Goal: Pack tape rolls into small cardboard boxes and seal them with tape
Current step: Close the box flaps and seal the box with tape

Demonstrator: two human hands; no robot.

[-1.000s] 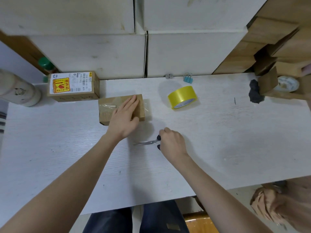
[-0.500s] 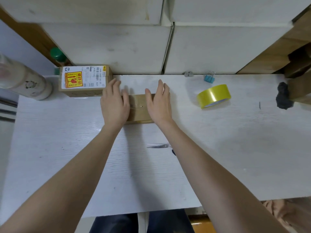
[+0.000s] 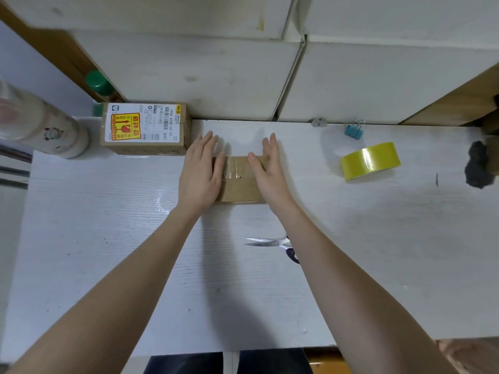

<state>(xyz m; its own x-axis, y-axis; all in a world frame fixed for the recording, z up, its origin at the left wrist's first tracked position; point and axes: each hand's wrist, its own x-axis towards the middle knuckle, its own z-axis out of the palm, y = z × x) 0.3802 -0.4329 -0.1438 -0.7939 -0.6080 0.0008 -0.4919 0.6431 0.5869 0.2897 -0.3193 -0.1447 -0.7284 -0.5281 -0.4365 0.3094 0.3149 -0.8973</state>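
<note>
Nearest you, your two bare forearms reach forward over a white table. A pair of scissors lies flat beside your right forearm, its dark handle partly hidden under the arm. Farther out, a small cardboard box sits at the middle of the table with clear tape across its top. Your left hand presses flat on the box's left end and your right hand flat on its right end, fingers straight, hands apart with the box between them. Off to the right, well apart, a yellow tape roll rests on the table. At the far left, against the wall, stands a labelled cardboard box.
</note>
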